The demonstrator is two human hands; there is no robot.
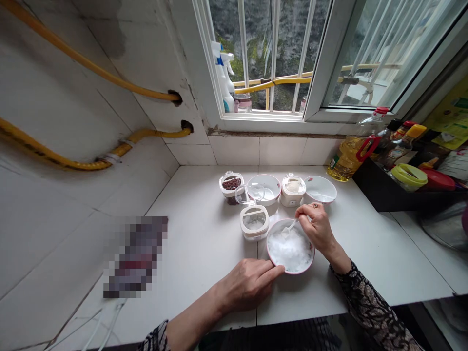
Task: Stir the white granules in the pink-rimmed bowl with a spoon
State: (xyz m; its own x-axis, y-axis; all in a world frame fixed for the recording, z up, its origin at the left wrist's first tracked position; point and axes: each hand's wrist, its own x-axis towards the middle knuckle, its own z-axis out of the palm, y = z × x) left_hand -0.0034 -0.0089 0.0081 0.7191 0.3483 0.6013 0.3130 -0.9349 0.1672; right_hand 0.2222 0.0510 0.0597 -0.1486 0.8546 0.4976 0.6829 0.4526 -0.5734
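Observation:
A pink-rimmed bowl [292, 253] full of a white, grainy substance stands on the counter in front of me. My left hand [258, 280] grips the bowl's near-left rim, thumb on the edge. In my right hand [316, 226] is a small white spoon [291, 227], pinched by its handle, its tip in the white grains. Just beyond the bowl sits a white-lidded jar [254, 223] with white contents. Behind it are a jar of dark reddish grains [231, 187], a pale bowl [270, 187], a jar of cream-coloured powder [293, 190] and another white bowl [320, 189].
An oil bottle [343, 158] stands at the back right, beside a black box [380, 190] of condiment bottles. A pixelated object [135, 258] and white cables lie at the left. Yellow hoses [109, 80] run along the tiled wall. A barred window is ahead.

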